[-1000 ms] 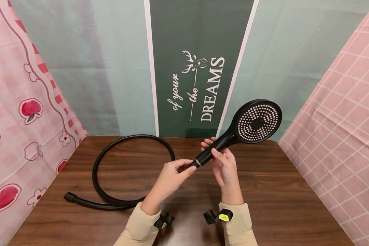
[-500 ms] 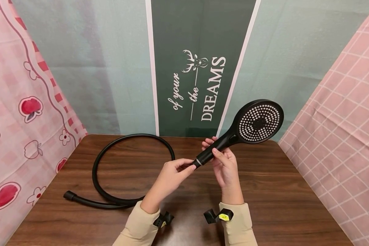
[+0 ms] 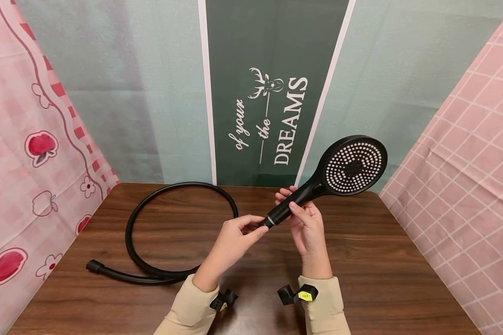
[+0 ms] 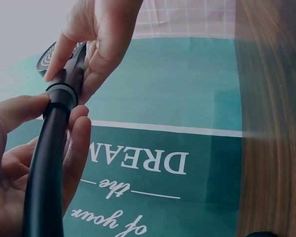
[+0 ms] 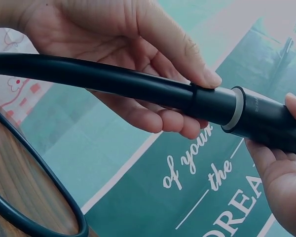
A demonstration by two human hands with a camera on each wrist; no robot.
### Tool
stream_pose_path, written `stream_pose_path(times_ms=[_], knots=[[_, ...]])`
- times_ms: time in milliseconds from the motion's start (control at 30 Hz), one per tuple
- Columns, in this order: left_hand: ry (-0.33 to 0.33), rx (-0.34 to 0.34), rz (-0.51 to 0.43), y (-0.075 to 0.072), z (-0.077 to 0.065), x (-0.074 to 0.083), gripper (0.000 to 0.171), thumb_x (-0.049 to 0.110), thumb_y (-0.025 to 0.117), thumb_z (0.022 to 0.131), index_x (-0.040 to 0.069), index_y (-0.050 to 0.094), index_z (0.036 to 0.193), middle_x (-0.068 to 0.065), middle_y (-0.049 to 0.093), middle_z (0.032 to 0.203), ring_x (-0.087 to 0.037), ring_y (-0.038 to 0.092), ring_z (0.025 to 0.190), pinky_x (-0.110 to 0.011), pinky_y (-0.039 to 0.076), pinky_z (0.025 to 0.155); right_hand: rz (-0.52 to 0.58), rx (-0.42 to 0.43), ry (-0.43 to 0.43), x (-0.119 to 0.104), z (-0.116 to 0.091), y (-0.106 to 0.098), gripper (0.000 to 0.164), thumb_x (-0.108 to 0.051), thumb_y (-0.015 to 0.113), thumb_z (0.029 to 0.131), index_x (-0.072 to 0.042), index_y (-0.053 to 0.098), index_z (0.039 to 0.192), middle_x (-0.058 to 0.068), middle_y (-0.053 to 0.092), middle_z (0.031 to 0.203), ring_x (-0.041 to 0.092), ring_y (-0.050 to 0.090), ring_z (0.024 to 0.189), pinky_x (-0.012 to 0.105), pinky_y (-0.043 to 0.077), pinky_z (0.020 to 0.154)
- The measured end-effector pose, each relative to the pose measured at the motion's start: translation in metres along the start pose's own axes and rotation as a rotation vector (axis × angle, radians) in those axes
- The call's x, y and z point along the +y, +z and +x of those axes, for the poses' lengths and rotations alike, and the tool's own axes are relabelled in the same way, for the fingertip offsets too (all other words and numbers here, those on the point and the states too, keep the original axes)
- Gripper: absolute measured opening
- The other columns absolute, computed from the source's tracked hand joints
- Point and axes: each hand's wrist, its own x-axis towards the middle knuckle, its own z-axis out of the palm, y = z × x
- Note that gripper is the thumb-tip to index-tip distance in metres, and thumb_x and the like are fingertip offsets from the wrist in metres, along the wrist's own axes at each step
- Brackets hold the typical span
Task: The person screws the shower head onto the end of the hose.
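Observation:
A black shower head (image 3: pixel 354 166) is held up above the table, tilted, its round face with white nozzles toward the upper right. My right hand (image 3: pixel 308 228) grips its handle (image 3: pixel 295 200), thumb on the near side. My left hand (image 3: pixel 236 239) pinches the end fitting (image 5: pixel 214 102) of a black shower hose between thumb and fingers. That fitting meets the handle's lower end, with a pale ring (image 5: pixel 234 109) showing at the joint. How far it is threaded on, I cannot tell. From there the hose (image 3: pixel 127 232) runs down and lies in a loop on the left of the table.
The hose's other end fitting (image 3: pixel 94 266) lies on the brown wooden table (image 3: pixel 381 260) at the left. Behind stands a green and teal cloth (image 3: pixel 272 37) with white lettering. Pink patterned cloths (image 3: pixel 478 153) hang at both sides.
Both hands hold nearly the same pose on the shower head and hose. The shower head has shifted very slightly to the right since the first frame.

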Motion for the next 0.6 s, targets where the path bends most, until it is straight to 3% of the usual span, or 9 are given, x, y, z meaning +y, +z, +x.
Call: stream_pose_path(times_ms=[267,600], knots=[[-0.003,-0.019,-0.015,-0.0021,0.0006,-0.002,0.028,0.025,0.068,0.095,0.008,0.073,0.116,-0.01,0.075,0.103,-0.02,0.067,0.084,-0.024,0.053,0.07,-0.008,0.002,0.0,-0.0003,0.0001,0.0015,0.031,0.009,0.042,0.1,0.002,0.049,0.129,0.008,0.073,0.116,0.018,0.071,0.11,0.033,0.052,0.099],[0.006,0.002,0.005,-0.0011,-0.0003,-0.001,0.025,0.025,0.071,0.093,0.01,0.074,0.113,-0.009,0.074,0.096,-0.014,0.062,0.076,-0.023,0.05,0.064,-0.009,0.007,0.001,0.0004,0.0001,0.0008,0.032,0.01,0.042,0.1,0.003,0.048,0.13,0.008,0.073,0.116,0.018,0.071,0.109,0.034,0.052,0.1]])
